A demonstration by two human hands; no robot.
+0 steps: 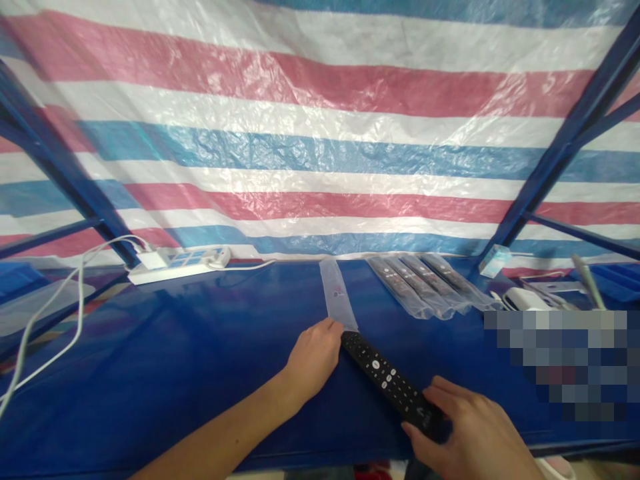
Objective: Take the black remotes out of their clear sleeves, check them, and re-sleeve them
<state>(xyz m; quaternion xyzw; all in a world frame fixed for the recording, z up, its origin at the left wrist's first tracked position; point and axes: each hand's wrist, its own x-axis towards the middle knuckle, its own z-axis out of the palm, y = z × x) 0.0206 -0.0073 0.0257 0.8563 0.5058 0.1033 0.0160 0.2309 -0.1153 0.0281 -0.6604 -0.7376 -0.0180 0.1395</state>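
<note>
A black remote control [387,377] with white and dark buttons slants over the blue table. My right hand [463,427] grips its near end between thumb and fingers. The far end meets the mouth of a translucent plastic sleeve [336,287] that lies flat and carries a small red print. My left hand [316,353] is closed in a pinch at the sleeve's near edge, right beside the remote's tip. Whether the tip is inside the sleeve is hidden by my left fingers. Further right, several bagged remotes [425,283] lie side by side.
A white power strip [180,263] with cables stands at the back left. At the back right are a small light-blue box [495,261] and a white object [527,299]. A striped tarp [320,153] hangs behind the blue table [200,353], between blue metal posts.
</note>
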